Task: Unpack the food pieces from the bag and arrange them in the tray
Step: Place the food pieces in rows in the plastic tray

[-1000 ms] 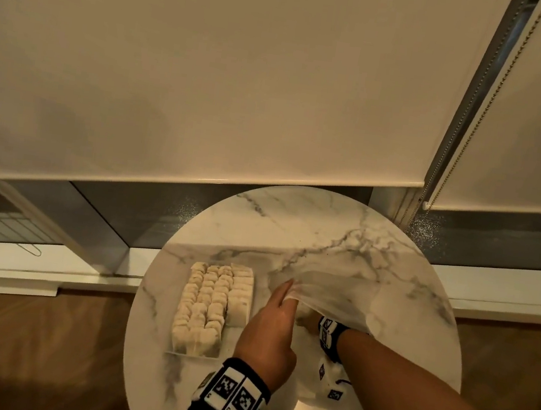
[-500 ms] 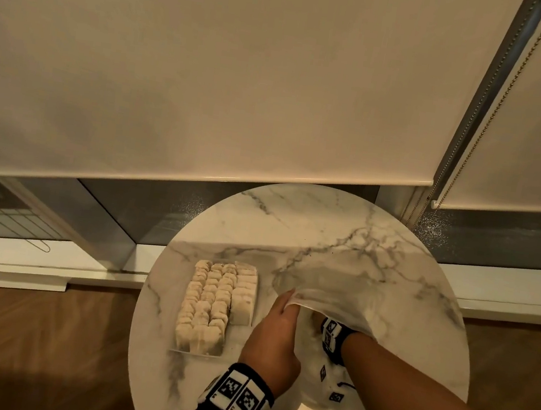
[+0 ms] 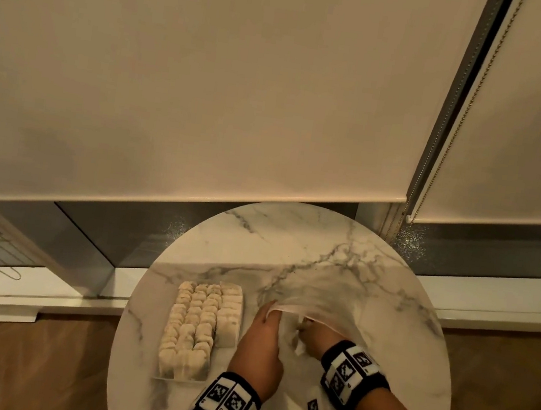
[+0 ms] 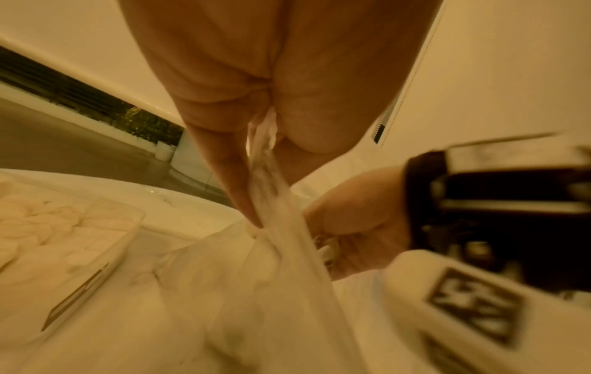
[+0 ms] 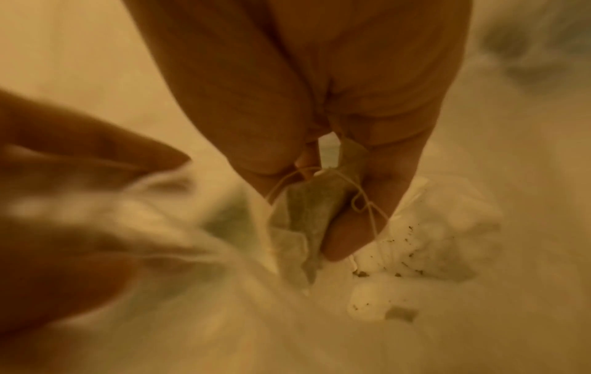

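Marble-patterned, the round white tabletop [image 3: 342, 248] carries every item of the task. Clear and rectangular, the plastic tray [image 3: 227, 337] sits on the left part of the tabletop and is packed with pale, pillow-shaped food pieces [image 3: 198, 326] arranged in rows running near to far. In the left wrist view the tray [image 4: 128, 227] lies to the left of the bag, apart from it.

Thin and translucent, the white plastic bag [image 3: 325, 298] lies on the tabletop to the right of the tray, its mouth facing the person. The left hand [image 3: 259, 348] pinches the bag's upper edge between thumb and fingers [image 4: 236, 192] and lifts it, so the film [image 4: 275, 215] is stretched taut from the grip.

The right hand [image 3: 311, 339] is at the bag's mouth, just right of the left hand. Its thumb and fingers [image 5: 367, 222] are curled round one small paper sachet [image 5: 310, 215], a pale pouch with darker contents and a thin white string [image 5: 361, 202] looped across it. Dark crumbs [image 5: 406, 237] are scattered on the bag film under this hand.

Both wrists wear black bands with black-and-white square markers [image 3: 229, 402]. Beige roller blinds [image 3: 210, 76] and a bead chain [image 3: 458, 102] hang beyond the table's far edge, and brown wooden flooring [image 3: 17, 364] surrounds it.
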Demonstrator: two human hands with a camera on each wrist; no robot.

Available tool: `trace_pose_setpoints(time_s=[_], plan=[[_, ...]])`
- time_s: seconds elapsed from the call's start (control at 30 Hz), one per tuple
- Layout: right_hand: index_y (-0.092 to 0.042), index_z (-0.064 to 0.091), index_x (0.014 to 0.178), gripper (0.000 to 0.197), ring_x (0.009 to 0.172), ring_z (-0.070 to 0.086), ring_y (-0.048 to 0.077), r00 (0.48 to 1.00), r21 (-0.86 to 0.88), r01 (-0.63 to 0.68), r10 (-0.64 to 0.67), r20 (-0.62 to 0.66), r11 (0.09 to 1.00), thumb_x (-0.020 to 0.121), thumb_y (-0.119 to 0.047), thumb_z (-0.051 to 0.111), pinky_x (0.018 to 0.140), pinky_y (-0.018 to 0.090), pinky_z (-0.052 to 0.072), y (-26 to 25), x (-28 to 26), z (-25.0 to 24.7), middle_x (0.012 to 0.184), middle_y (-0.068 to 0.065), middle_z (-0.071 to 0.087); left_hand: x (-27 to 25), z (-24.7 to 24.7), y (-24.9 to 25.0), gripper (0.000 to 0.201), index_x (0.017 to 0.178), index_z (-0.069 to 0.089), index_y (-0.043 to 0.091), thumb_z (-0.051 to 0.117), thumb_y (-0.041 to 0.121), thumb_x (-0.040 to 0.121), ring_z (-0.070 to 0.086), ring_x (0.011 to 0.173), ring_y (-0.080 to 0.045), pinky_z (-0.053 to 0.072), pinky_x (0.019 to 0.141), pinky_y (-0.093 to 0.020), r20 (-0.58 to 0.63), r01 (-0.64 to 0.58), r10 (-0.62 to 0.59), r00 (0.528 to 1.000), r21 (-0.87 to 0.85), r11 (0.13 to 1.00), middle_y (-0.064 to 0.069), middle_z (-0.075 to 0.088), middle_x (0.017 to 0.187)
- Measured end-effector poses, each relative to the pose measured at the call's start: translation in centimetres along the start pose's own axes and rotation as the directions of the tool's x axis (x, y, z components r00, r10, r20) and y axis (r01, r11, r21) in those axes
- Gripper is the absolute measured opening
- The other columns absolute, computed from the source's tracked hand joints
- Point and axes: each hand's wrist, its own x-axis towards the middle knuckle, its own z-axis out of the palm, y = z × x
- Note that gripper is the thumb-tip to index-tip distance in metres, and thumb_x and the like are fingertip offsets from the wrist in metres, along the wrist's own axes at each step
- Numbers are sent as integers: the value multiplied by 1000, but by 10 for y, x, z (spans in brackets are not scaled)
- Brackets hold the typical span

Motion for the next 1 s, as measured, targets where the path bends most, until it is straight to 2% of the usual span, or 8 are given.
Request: trace_pose_setpoints(time_s=[0.07, 0.13, 0.2, 0.37, 0.63, 0.77, 0.93, 1.0], plan=[[-26, 59, 79, 20, 102, 67, 30, 995, 169, -13, 29, -94, 985, 91, -12, 54, 83, 41, 58, -2, -10, 3, 108, 9, 68, 4, -2, -2, 77, 142, 42, 24, 47, -12, 74, 43, 134, -12, 38, 111, -26, 12, 10, -10, 1000, 7, 1000, 6, 40, 146], [-22, 59, 74, 15, 79, 70, 30, 987, 347, -40, 92, -134, 937, 84, -10, 62, 55, 36, 60, 0, -24, 5, 94, 11, 67, 6, 1, -5, 76, 144, 39, 24, 46, -11, 77, 44, 132, -14, 36, 110, -21, 29, 4, -5, 1000, 41, 999, 4, 41, 145], [-17, 61, 77, 13, 67, 69, 29, 987, 455, -45, 109, -115, 889, 80, -10, 71, 47, 32, 56, 3, -34, 5, 89, 15, 66, 5, 6, -7, 74, 149, 33, 23, 44, -8, 83, 39, 137, -13, 27, 110, -14, 45, 18, -21, 999, 59, 998, 3, 37, 151], [-23, 69, 88, 19, 68, 71, 29, 993, 560, -4, 71, -97, 829, 76, -13, 79, 54, 36, 60, 16, -58, -7, 91, 13, 70, -8, 21, -9, 66, 151, 33, 22, 41, 2, 89, 39, 139, -17, 24, 111, -15, 160, 90, -96, 982, 47, 995, -4, 39, 152], [0, 66, 93, 18, 65, 66, 23, 1000, 717, -21, 6, 23, 697, 81, -7, 77, 61, 34, 59, 32, -106, -35, 79, 15, 68, -31, 50, -23, 65, 149, 38, 23, 61, 39, 90, 36, 142, -19, 25, 117, -25, 451, 122, -168, 877, 130, 984, -2, 40, 153], [5, 65, 105, 28, 73, 64, 21, 997, 852, 37, -78, 4, 523, 81, -6, 76, 61, 31, 53, 27, -115, -47, 83, 15, 66, -34, 40, -25, 66, 135, 57, 38, 77, 50, 74, 44, 134, -10, 31, 110, -18, 504, 274, -230, 832, -14, 962, 15, 46, 136], [0, 68, 110, 29, 81, 67, 25, 993, 914, 96, -99, -62, 394, 82, -4, 74, 67, 34, 54, 21, -113, -50, 95, 18, 71, -25, -6, -21, 7, 73, 82, 28, 79, 34, 73, 53, 120, -8, 35, 102, -25, 210, 437, -384, 899, -410, 800, 14, 58, 120], [-1, 68, 111, 31, 81, 66, 23, 992, 921, 88, -113, -48, 380, 81, -4, 74, 66, 32, 54, 16, -112, -47, 96, 17, 70, -23, -24, -14, 24, 60, 76, 17, 74, 33, 78, 63, 107, -14, 41, 92, -30, -20, 341, -415, 910, -535, 773, 8, 73, 104]])
